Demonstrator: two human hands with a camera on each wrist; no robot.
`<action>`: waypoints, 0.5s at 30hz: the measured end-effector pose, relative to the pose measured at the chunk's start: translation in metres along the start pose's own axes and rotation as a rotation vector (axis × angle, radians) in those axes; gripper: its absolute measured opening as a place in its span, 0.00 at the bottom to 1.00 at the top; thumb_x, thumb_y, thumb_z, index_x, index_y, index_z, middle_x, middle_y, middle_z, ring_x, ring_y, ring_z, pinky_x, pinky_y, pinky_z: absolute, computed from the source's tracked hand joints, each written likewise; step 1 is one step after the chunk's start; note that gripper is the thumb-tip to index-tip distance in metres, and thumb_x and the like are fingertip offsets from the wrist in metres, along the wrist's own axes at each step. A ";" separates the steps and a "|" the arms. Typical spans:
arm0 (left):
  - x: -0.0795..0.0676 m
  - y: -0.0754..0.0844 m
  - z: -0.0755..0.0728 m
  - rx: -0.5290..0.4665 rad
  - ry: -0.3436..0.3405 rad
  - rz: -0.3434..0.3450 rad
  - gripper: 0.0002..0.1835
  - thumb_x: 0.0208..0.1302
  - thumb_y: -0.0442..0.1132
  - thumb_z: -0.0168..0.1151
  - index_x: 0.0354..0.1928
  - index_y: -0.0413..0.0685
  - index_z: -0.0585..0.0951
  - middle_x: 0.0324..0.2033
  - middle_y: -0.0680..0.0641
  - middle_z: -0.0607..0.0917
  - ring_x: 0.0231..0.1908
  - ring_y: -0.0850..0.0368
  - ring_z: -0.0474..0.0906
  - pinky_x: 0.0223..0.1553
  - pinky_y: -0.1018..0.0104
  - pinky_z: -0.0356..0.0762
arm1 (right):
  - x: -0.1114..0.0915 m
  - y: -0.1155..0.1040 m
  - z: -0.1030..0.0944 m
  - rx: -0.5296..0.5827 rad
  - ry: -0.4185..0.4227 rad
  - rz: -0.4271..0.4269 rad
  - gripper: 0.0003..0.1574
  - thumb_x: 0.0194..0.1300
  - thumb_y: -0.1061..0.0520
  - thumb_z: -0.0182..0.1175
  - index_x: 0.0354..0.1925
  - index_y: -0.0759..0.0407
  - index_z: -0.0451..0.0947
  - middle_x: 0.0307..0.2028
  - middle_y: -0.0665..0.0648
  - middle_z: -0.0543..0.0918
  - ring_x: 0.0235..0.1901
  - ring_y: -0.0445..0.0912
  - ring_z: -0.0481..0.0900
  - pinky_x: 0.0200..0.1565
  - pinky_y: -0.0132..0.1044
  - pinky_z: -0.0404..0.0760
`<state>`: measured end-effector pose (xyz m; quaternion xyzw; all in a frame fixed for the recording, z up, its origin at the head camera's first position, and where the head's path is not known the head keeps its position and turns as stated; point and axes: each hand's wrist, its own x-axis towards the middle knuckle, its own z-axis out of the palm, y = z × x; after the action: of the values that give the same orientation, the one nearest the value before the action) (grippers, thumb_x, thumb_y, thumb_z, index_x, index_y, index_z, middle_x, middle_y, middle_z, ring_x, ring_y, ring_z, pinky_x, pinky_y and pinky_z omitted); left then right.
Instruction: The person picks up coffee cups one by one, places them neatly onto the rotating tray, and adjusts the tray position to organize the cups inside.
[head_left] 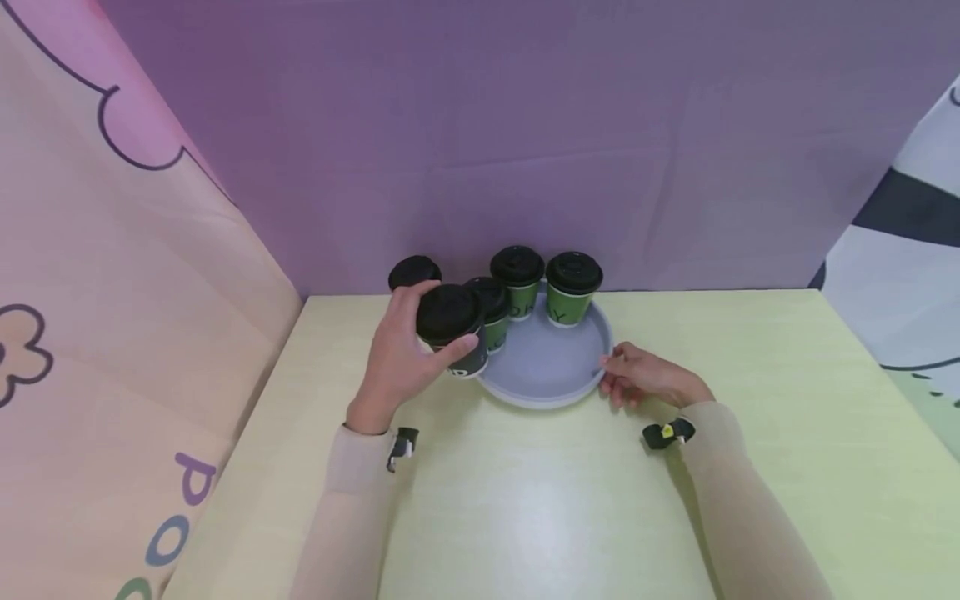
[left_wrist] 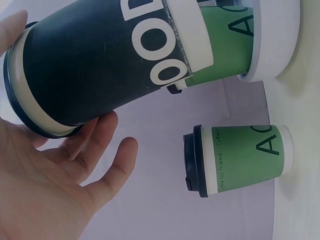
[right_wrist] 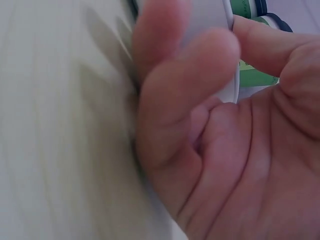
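My left hand (head_left: 395, 354) grips a dark paper coffee cup (left_wrist: 95, 65) with white letters and a black lid (head_left: 449, 310), thumb and fingers around it near the lid. The cup hangs over the left edge of a round pale plate (head_left: 551, 360). On that plate stand three green paper cups with black lids: one left (head_left: 496, 334), one at the back (head_left: 521, 302), one back right (head_left: 567, 307). My right hand (head_left: 651, 375) pinches the plate's right rim, thumb over it and fingers curled below. Some fingers of the left hand are hidden behind the cup in the head view.
Another green cup (left_wrist: 247, 157) stands upright on the table left of the plate, its black lid (head_left: 415, 271) showing behind my left hand. A purple cloth wall (head_left: 480, 150) rises along the back edge of the pale table (head_left: 525, 500). Printed cloth (head_left: 135, 333) hangs at the left.
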<state>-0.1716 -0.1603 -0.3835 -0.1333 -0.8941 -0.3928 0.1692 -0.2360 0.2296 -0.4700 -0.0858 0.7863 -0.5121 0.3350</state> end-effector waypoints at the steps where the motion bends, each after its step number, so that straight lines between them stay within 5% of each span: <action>1: 0.000 0.000 0.000 -0.001 0.000 0.002 0.48 0.55 0.61 0.73 0.73 0.51 0.67 0.65 0.44 0.72 0.66 0.46 0.71 0.69 0.42 0.70 | 0.000 0.000 0.000 -0.006 -0.006 -0.002 0.21 0.83 0.47 0.45 0.54 0.63 0.54 0.36 0.56 0.82 0.28 0.44 0.81 0.29 0.34 0.78; 15: 0.000 0.002 0.002 0.000 0.008 0.016 0.48 0.55 0.61 0.74 0.73 0.50 0.66 0.65 0.44 0.72 0.65 0.46 0.71 0.69 0.43 0.70 | -0.003 0.001 -0.001 -0.040 -0.051 0.048 0.27 0.80 0.39 0.49 0.49 0.63 0.62 0.35 0.56 0.87 0.28 0.47 0.84 0.29 0.34 0.79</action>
<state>-0.1714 -0.1576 -0.3835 -0.1389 -0.8922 -0.3921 0.1760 -0.2341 0.2326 -0.4690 -0.0866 0.7895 -0.4855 0.3654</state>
